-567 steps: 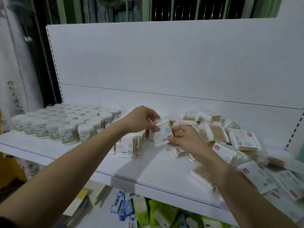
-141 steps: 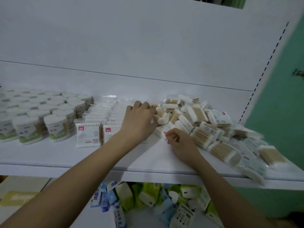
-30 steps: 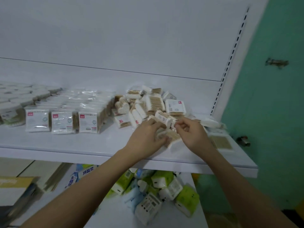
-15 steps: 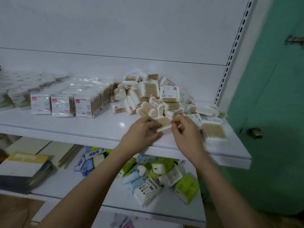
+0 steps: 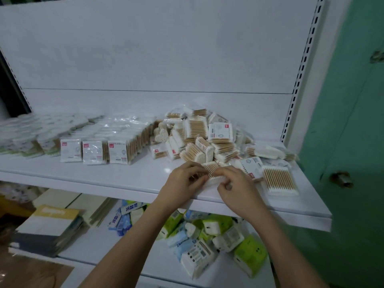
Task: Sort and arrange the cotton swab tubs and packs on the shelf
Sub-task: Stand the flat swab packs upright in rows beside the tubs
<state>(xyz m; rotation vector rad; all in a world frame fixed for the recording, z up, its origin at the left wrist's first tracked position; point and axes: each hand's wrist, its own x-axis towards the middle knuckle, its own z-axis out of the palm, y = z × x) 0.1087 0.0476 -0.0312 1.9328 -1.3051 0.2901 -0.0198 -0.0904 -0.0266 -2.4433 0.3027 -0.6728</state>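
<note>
Pack [image 5: 212,169] of wooden-stemmed swabs sits between our two hands near the shelf [image 5: 124,179] front edge, left hand [image 5: 184,183] and right hand [image 5: 234,189] both pinching it with curled fingers. We'd square it up now, label facing forward, before carrying it left to the upright rows [image 5: 116,146]. Loose pile [image 5: 203,136] just behind looks unstable, so we lift clear rather than drag. One flat pack [image 5: 279,180] lies beside our right hand.

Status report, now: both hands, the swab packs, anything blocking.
Left hand and right hand: both have a grip on one cotton swab pack at the shelf front. Loose pile unsorted behind; three neat rows left. Nothing blocking.
</note>
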